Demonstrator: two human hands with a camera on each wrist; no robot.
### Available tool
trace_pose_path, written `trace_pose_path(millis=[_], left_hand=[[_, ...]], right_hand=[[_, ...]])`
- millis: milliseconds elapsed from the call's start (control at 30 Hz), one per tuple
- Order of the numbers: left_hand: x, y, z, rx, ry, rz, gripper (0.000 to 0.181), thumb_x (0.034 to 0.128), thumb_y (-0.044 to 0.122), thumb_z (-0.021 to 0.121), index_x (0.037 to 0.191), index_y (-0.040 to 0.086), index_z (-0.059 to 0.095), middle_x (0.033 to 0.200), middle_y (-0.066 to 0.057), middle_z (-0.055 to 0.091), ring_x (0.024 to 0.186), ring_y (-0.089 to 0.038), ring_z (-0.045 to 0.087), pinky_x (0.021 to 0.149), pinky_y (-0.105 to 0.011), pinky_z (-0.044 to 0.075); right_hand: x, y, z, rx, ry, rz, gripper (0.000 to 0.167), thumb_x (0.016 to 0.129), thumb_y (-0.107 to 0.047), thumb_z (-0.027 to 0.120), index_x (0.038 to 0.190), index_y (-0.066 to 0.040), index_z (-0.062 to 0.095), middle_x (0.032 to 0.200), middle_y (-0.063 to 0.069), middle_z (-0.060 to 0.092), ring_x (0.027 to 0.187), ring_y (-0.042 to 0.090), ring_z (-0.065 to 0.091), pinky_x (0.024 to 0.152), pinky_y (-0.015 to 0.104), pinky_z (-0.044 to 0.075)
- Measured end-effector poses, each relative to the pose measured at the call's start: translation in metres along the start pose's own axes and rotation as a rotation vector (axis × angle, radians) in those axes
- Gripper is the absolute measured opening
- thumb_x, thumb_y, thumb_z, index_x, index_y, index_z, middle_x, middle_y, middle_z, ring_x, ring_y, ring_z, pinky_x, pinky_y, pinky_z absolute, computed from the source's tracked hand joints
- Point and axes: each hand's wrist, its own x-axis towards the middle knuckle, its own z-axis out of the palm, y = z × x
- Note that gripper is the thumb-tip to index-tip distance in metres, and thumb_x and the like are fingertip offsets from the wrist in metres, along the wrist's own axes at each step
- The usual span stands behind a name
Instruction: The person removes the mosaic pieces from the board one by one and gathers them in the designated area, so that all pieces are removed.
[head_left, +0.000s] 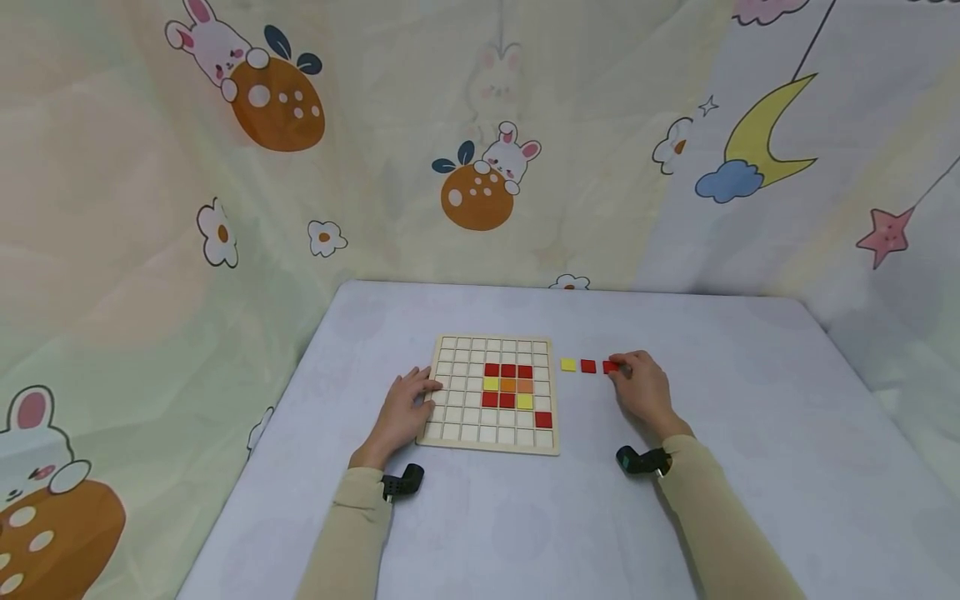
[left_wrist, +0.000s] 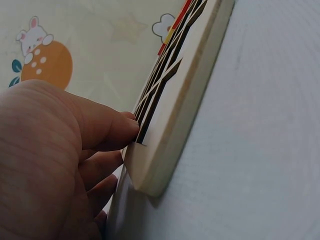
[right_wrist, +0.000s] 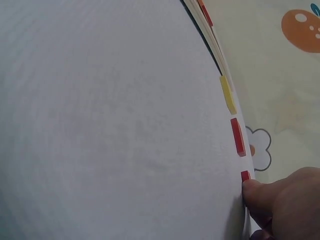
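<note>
I have the pale table (head_left: 510, 533) ahead, its far edge toward 12 o'clock. The wooden grid board (head_left: 487, 447) lies flat on it, near enough square that I read no clear long axis; its far edge faces 12. At its 9 o'clock edge the left hand (head_left: 401, 412) rests loosely open, fingertips touching the rim and gripping nothing that I can see. Off the board's 2 to 3 o'clock side, the right hand (head_left: 645, 392) has thumb and fingers closed on the end red tile (head_left: 607, 367). That tile lines up with the middle red tile (head_left: 588, 366) and the yellow tile (head_left: 568, 365), spaced apart, their row running from 9 to 3 o'clock.
</note>
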Motion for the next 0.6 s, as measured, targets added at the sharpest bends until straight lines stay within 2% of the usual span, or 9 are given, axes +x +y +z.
trace_pose_path(millis=[267,467,600], left_hand=[[0.000,0.000,0.000,0.001,-0.002,0.006,0.028,0.0910,0.006,0.059,0.118,0.010,0.068,0.150,-0.011,0.043,0.146,-0.029,0.026,0.124,-0.044,0.007],[0.001,-0.001,0.001,0.008,0.003,-0.008,0.028,0.0912,0.007,0.059,0.117,0.011,0.068,0.151,-0.009,0.043,0.146,-0.027,0.026,0.124,-0.042,0.007],[0.001,-0.001,0.001,0.008,0.005,-0.001,0.028,0.0904,0.006,0.059,0.117,0.011,0.068,0.151,-0.010,0.043,0.146,-0.028,0.026,0.124,-0.044,0.007]], right_hand=[[-0.006,0.000,-0.002,0.091,0.026,0.036,0.037,0.093,-0.010,0.062,0.129,0.000,0.060,0.129,0.025,0.048,0.116,0.042,0.049,0.098,0.058,0.047],[-0.015,-0.006,-0.003,0.151,0.055,0.055,0.035,0.095,-0.013,0.058,0.128,-0.003,0.060,0.131,0.022,0.048,0.114,0.040,0.049,0.095,0.057,0.050],[-0.019,-0.013,-0.001,0.164,0.060,0.038,0.031,0.096,-0.012,0.057,0.125,-0.002,0.062,0.129,0.021,0.050,0.111,0.038,0.050,0.093,0.055,0.050]])
